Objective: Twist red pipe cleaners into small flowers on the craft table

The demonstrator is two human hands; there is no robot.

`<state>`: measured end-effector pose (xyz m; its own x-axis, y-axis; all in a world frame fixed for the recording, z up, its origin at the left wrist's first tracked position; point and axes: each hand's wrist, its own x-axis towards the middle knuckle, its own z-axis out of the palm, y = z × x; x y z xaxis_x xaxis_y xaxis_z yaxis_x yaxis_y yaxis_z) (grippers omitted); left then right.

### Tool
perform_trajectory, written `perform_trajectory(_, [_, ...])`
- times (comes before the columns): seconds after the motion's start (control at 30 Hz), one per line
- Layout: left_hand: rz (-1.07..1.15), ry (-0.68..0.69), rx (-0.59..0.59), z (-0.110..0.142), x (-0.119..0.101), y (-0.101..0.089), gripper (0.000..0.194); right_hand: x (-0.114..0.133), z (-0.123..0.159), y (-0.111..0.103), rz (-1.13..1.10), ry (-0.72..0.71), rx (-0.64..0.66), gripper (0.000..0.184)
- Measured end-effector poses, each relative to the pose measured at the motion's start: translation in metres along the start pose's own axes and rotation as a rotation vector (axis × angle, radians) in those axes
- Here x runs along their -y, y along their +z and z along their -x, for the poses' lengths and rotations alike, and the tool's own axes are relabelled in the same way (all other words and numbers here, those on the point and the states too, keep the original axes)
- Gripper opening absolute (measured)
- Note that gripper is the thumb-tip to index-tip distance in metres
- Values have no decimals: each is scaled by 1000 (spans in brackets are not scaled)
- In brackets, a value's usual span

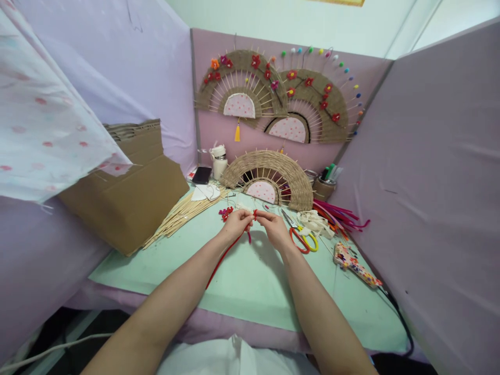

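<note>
My left hand (pixel 239 224) is closed in a pinch on the red fuzzy strip (pixel 221 263), and my right hand (pixel 274 227) pinches the small red shape (pixel 255 214) at my fingertips. Both are over the middle of the tabletop (pixel 250 276), and the strip's long tail trails beneath my left hand toward the near edge. I can't make out whether shape and tail are one piece.

I take the step in hand to be bending or twisting the strip into a small form, perhaps like the red and magenta flowers (pixel 226 213) lying just beyond my left hand. As I judge it, the next move calls for a firm left pinch while my right fingertips turn the fold, with the tail free of my forearm. The scissors (pixel 300 242) lie just beside my right hand, toward the tabletop's right edge.
</note>
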<state>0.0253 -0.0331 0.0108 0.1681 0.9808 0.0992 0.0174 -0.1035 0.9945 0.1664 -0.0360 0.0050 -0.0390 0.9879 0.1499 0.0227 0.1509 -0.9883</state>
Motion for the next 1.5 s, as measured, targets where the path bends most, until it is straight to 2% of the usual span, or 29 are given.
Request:
perform_trajectory(0.13, [-104, 57, -51, 3, 0, 1, 13, -4, -1, 4, -25, 27, 0, 39])
perform_trajectory(0.37, [-405, 290, -232, 11, 3, 6, 9, 2, 2, 13, -163, 120, -22, 35])
perform_trajectory(0.5, [-506, 294, -239, 9, 6, 6, 11, 3, 4, 15, -220, 183, -24, 40])
perform_trajectory(0.67, [-607, 335, -252, 8, 7, 5, 17, 3, 9, 18, -110, 144, 56, 43])
perform_trajectory(0.77, [-614, 376, -260, 9, 6, 3, 19, 4, 10, 20, -147, 167, 69, 42])
perform_trajectory(0.97, [-511, 335, -243, 7, 3, -2, 19, 7, 13, 20, -224, 192, 88, 39])
perform_trajectory(1.13, [-174, 212, -160, 1, 1, -5, 18, 16, 16, 21, -202, 163, 74, 35])
perform_trajectory(1.23, [-53, 165, -147, -2, 2, -4, 18, 21, 16, 17, -138, 128, 99, 34])
perform_trajectory(1.3, [-15, 145, -159, -3, 3, -3, 18, 23, 14, 12, -60, 78, 53, 33])
perform_trajectory(1.43, [41, 98, -152, -2, 1, -2, 19, 25, 9, -1, 50, -17, -179, 31])
perform_trajectory(1.5, [71, 115, -80, 0, -2, -1, 19, 26, 8, -7, 43, -3, -157, 31])
